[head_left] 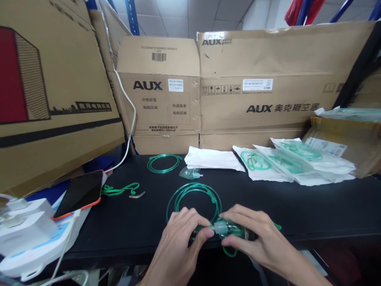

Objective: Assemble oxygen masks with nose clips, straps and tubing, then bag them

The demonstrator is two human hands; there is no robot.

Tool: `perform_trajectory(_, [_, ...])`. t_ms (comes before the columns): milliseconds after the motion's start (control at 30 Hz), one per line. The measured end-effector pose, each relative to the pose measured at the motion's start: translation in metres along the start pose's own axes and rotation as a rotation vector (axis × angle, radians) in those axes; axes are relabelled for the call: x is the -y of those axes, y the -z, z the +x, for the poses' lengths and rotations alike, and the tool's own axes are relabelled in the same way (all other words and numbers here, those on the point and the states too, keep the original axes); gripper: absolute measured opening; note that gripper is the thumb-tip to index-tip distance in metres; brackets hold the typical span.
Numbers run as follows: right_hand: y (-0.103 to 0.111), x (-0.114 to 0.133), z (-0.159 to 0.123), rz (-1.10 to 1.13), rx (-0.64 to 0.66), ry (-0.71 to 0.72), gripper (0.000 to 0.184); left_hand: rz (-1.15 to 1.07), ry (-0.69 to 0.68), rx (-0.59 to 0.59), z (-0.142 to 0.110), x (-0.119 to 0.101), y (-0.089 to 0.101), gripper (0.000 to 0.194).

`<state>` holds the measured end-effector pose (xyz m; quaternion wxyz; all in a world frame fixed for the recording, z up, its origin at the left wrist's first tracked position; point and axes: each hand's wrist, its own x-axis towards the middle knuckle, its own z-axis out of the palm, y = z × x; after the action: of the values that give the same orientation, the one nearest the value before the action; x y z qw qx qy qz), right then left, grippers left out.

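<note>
At the front edge of the black table, my right hand [253, 232] is closed around a clear green oxygen mask [230, 228], its narrow connector [220, 227] pointing left. My left hand [186, 238] pinches the end of the green tubing where it meets that connector; whether it is fully seated I cannot tell. The coiled green tubing [218, 198] lies on the table just behind my hands. Part of a green elastic strap [229, 252] hangs below the mask. My fingers and palm hide much of the mask.
Behind lie another tubing coil [163, 171], a second mask [188, 173], white paper packets [212, 159] and several sealed mask packs [293, 159]. To the left are green straps [119, 190], a metal strip [137, 195], a phone [80, 192] and a power strip [41, 250]. Cardboard boxes [253, 99] wall the back.
</note>
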<state>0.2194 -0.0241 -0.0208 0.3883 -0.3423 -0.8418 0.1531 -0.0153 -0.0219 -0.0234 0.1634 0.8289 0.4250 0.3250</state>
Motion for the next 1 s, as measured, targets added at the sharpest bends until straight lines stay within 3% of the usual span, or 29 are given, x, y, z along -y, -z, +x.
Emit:
perform_trajectory(300, [-0.001,-0.001,-0.002,-0.021,0.036,-0.056,0.026,0.072,-0.158,-0.068,-0.001,0.002,-0.001,0.018])
perform_trajectory(467, [0.003,0.003,0.001,0.007,0.083,-0.168,0.025,0.073,-0.178,-0.09,0.0,0.002,-0.001,0.014])
perform_trajectory(600, [0.013,0.006,0.007,0.012,0.152,-0.199,0.022,0.116,-0.158,0.01,0.002,0.005,0.015,0.007])
perform_trajectory(767, [0.035,0.008,0.011,-0.153,0.218,-0.207,0.02,0.252,-0.065,0.089,-0.007,0.025,0.046,0.04])
perform_trajectory(867, [0.051,0.006,0.015,-0.381,0.262,-0.133,0.028,0.225,-0.044,0.171,-0.015,0.032,0.058,0.042])
perform_trajectory(1000, [0.062,0.0,0.027,-0.709,0.152,0.18,0.036,0.134,-0.129,0.239,-0.019,0.023,0.062,0.037])
